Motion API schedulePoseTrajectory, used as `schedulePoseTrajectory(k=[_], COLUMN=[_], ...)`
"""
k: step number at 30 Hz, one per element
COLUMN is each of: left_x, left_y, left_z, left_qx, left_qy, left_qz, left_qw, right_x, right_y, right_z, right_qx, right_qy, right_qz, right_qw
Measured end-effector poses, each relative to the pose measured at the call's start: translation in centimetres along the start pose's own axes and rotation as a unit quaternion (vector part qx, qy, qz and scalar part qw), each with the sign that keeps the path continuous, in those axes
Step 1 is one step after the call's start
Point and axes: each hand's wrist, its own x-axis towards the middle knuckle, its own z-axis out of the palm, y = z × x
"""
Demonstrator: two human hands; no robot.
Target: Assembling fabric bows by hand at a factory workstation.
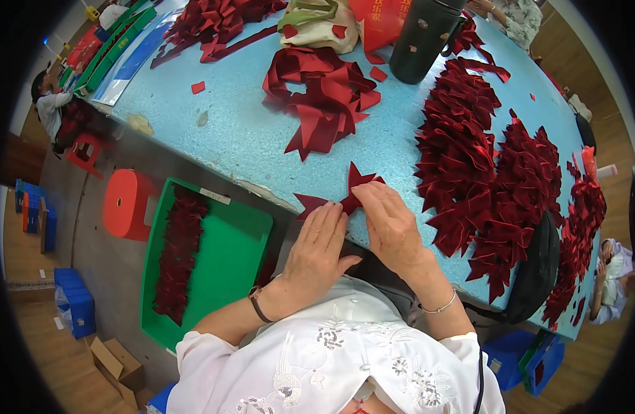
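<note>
A dark red velvet ribbon bow point(355, 176) with notched tails lies at the near edge of the light blue table point(221, 131). My left hand point(316, 245) rests its straight fingers on the bow's left part, thumb stretched out apart from it. From the other side my right hand point(393, 224) bends its fingers down over the ribbon and grips it; the fingertips hide the bow's middle. Just beyond the hands sits a loose heap of red ribbon pieces point(324, 103). Long rows of finished-looking red bows point(459, 152) are stacked to the right.
A green tray point(235, 255) holding a row of red bows stands below the table's left edge, beside a red stool point(128, 205). A black tumbler point(424, 41) and a cloth bag point(324, 31) stand at the back. A black bag point(538, 272) hangs at the right edge. Other people sit around.
</note>
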Motion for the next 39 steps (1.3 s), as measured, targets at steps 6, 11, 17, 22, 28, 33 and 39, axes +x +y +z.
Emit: schedulePoseTrajectory(k=[6, 11, 17, 22, 28, 33, 39], left_x=[-0.6, -0.7, -1.0, -2.2, -5.2, -5.2, -3.3], left_y=[-0.5, -0.7, -1.0, -2.3, -3.1, -1.7, -1.2], left_z=[0.9, 0.5, 0.1, -2.1, -4.0, -2.7, -1.0], left_qx=[0.008, 0.018, 0.019, 0.036, 0.004, -0.182, -0.172], left_qy=[-0.031, -0.043, -0.041, -0.014, 0.145, 0.134, 0.175], left_qz=[0.007, 0.017, 0.042, 0.074, -0.113, -0.215, -0.176], left_qw=[0.999, 0.999, 0.998, 0.996, 0.983, 0.95, 0.954], right_x=[-0.6, -0.3, -1.0, -0.7, -1.7, -2.3, -1.9], right_y=[-0.4, -0.7, -0.6, -0.8, -1.8, -1.1, -1.1], right_z=[0.8, 0.6, 1.4, 1.0, -1.1, -1.3, -0.1], right_qx=[-0.088, -0.107, -0.18, -0.233, -0.247, -0.136, -0.042], right_qy=[-0.105, -0.139, -0.135, -0.136, -0.046, -0.016, -0.014], right_qz=[0.007, 0.011, 0.016, 0.042, 0.018, -0.035, -0.065], right_qw=[0.991, 0.984, 0.974, 0.962, 0.968, 0.99, 0.997])
